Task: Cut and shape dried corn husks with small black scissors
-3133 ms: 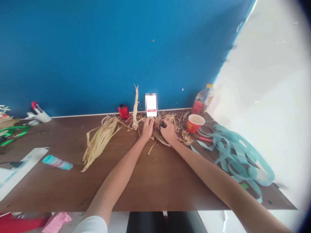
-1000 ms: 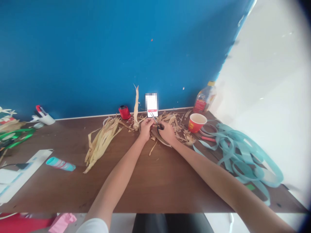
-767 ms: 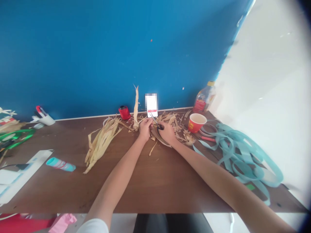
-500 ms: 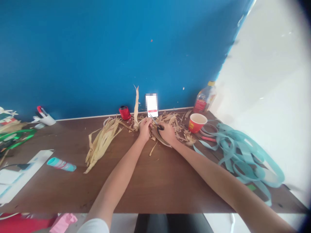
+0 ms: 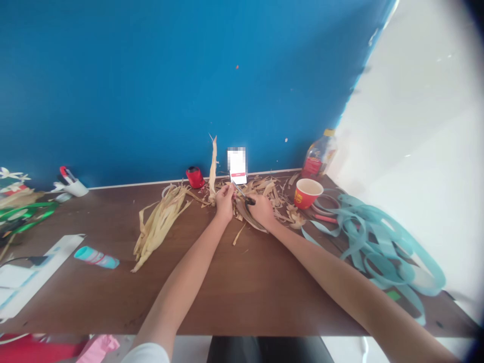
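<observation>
My right hand (image 5: 261, 209) is closed round the black handles of a pair of scissors (image 5: 249, 200), whose blades point up and left toward my other hand. My left hand (image 5: 225, 201) is pinched just left of the blades; a strip of dried corn husk (image 5: 246, 214) runs from there under the scissors toward my right wrist. What exactly sits between the left fingertips is too small to make out. Loose husk scraps (image 5: 270, 189) lie behind and around both hands. A tall husk piece (image 5: 213, 166) stands upright behind my left hand.
A husk bundle (image 5: 161, 224) lies to the left, near a red roll (image 5: 195, 177). A lit phone (image 5: 237, 166) leans on the blue wall. On the right are a red paper cup (image 5: 303, 200), a plastic bottle (image 5: 317, 156) and tangled teal ribbon (image 5: 355, 237). A blue tube (image 5: 96, 257) lies left.
The scissor blades look slightly higher against the phone's lower edge. Both hands stay in nearly the same place, and the whole view has shifted a little.
</observation>
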Action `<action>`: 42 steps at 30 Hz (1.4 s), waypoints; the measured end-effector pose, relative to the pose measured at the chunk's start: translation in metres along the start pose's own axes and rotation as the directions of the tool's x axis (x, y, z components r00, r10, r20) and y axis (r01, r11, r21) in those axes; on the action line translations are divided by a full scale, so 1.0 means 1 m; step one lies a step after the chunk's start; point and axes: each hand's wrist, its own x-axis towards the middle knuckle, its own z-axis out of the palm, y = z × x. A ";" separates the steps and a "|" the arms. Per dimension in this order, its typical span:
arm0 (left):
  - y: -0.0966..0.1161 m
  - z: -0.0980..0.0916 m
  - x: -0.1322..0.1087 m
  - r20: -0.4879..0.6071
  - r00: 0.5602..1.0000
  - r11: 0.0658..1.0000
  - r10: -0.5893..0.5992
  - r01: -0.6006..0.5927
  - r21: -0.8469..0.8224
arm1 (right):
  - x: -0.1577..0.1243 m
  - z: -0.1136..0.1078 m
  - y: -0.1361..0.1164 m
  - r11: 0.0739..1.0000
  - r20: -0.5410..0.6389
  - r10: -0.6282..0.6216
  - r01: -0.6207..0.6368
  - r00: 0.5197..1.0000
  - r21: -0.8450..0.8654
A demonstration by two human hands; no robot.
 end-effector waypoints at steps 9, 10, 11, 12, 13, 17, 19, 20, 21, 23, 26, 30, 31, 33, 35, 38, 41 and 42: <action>0.001 0.001 0.000 -0.005 1.000 1.000 -0.011 0.011 0.028 | 0.000 -0.001 0.000 0.997 -0.079 0.019 -0.013 0.997 0.079; 0.001 0.001 0.000 -0.003 1.000 0.999 -0.013 0.014 0.041 | 0.000 -0.001 0.000 0.997 -0.084 0.020 -0.014 0.996 0.080; 0.001 0.001 0.000 0.001 1.000 0.999 -0.013 0.013 0.052 | 0.000 0.000 0.001 0.997 -0.086 0.019 -0.012 0.996 0.080; 0.000 0.001 0.000 0.009 1.000 0.998 -0.012 0.011 0.061 | 0.000 0.000 0.001 0.997 -0.085 0.016 -0.009 0.996 0.081; 0.000 0.001 0.000 0.020 1.000 0.998 -0.011 0.009 0.068 | 0.000 0.000 0.001 0.997 -0.083 0.013 -0.006 0.996 0.081; 0.000 0.001 0.000 0.065 0.998 0.997 -0.026 0.021 0.069 | 0.000 0.001 0.002 0.996 -0.063 -0.007 0.012 0.998 0.086; 0.000 0.001 0.000 0.062 0.997 0.998 -0.036 0.033 0.046 | 0.000 0.001 0.002 0.997 -0.049 -0.010 0.013 0.999 0.075; 0.000 0.001 0.000 0.057 0.998 0.999 -0.039 0.037 0.035 | 0.000 0.001 0.002 0.998 -0.042 -0.009 0.012 0.999 0.066; 0.000 0.001 0.000 0.051 0.998 0.999 -0.040 0.039 0.025 | 0.000 0.001 0.002 0.998 -0.037 -0.007 0.009 0.999 0.057; 0.001 0.001 0.000 0.041 0.998 0.999 -0.036 0.035 0.017 | 0.000 0.001 0.002 0.999 -0.030 -0.006 0.007 1.000 0.043; 0.001 0.002 -0.001 0.035 0.999 0.999 -0.029 0.029 0.025 | 0.000 0.001 0.001 0.999 -0.022 -0.004 0.005 1.000 0.032; 0.000 0.001 0.000 0.051 0.999 0.999 -0.020 0.018 0.048 | 0.000 0.000 -0.001 1.000 -0.020 0.000 0.000 1.000 0.021; -0.001 0.001 0.000 0.051 0.999 0.999 -0.017 0.014 0.050 | -0.001 0.000 -0.001 1.000 -0.020 0.001 -0.001 1.000 0.019; -0.002 0.000 0.001 0.049 0.999 0.999 -0.012 0.010 0.048 | 0.000 0.000 -0.001 1.000 -0.017 0.006 -0.006 1.000 0.013; -0.002 0.000 0.001 0.045 0.999 0.999 -0.013 0.011 0.046 | 0.000 0.000 -0.001 1.000 -0.008 0.012 -0.012 1.000 0.007; -0.001 0.001 0.000 0.040 0.999 0.999 -0.020 0.018 0.052 | 0.000 0.000 -0.001 1.000 -0.001 0.015 -0.015 1.000 -0.001; -0.001 0.001 0.000 0.044 0.999 0.998 -0.024 0.021 0.058 | 0.000 -0.001 -0.002 1.000 0.003 0.011 -0.011 1.000 -0.010; -0.001 0.001 0.000 0.045 0.999 0.998 -0.021 0.019 0.063 | 0.000 -0.002 -0.002 1.000 0.005 0.010 -0.010 1.000 -0.012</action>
